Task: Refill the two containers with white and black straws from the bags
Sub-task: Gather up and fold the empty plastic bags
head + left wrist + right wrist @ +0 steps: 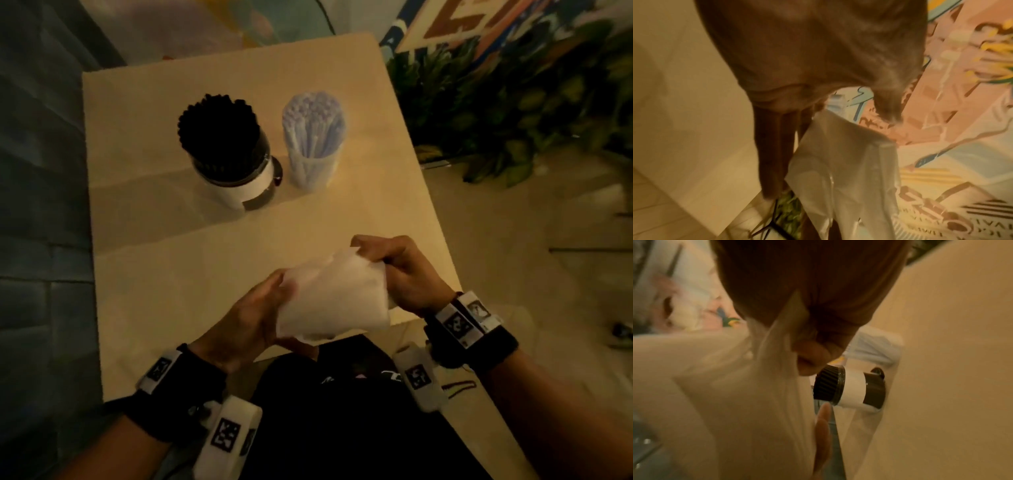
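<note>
The person holds a floppy clear bag (pixel 334 301) up over the near edge of the table (pixel 144 260), stretched between both hands, and it looks empty. The left hand (pixel 253 318) pinches its left side and the right hand (pixel 397 270) pinches its top right corner. Both containers stand farther away, side by side, the one with black straws (pixel 219 133) on the left and the one with white straws (pixel 313 123) on the right, both look full.

A pale table (pixel 144 240) bears a dark jar of black straws (pixel 229 161) just beside a clear cup of white straws (pixel 313 144)
</note>
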### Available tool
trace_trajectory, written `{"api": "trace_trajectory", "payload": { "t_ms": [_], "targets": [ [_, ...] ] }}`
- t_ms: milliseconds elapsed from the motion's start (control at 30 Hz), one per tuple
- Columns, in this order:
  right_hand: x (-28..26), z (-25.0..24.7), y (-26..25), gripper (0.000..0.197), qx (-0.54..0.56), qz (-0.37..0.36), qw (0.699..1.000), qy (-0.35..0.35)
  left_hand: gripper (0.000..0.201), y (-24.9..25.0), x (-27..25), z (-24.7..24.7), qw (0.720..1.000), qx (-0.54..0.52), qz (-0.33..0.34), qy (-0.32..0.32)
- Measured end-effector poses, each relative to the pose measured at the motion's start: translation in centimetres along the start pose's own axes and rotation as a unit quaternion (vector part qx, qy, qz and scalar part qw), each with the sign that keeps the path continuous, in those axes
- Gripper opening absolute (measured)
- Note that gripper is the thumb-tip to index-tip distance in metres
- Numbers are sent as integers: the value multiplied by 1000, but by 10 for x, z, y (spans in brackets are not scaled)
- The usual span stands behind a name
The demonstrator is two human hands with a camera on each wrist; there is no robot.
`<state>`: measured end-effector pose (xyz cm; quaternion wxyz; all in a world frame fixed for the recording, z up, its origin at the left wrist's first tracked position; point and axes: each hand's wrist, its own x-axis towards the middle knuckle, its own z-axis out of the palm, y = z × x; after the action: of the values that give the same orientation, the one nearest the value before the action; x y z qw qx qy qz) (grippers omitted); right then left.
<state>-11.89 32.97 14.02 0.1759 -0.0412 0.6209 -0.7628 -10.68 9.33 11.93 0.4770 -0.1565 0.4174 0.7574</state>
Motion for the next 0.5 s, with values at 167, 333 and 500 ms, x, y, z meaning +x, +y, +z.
{"api": "trace_trajectory", "payload": {
  "t_ms": [167, 333, 500],
  "targets": [
    [-34, -36, 4, 29, 25, 45, 995, 80, 76, 3, 29, 29, 981, 136, 112, 78],
    [-64, -86, 19, 91, 96, 152, 976, 121, 33, 6, 75, 88, 853, 430, 255, 151],
    [-82, -155, 39, 61, -22, 74, 984, 158, 35, -19, 128, 156, 835, 450, 277, 151]
  ]
}}
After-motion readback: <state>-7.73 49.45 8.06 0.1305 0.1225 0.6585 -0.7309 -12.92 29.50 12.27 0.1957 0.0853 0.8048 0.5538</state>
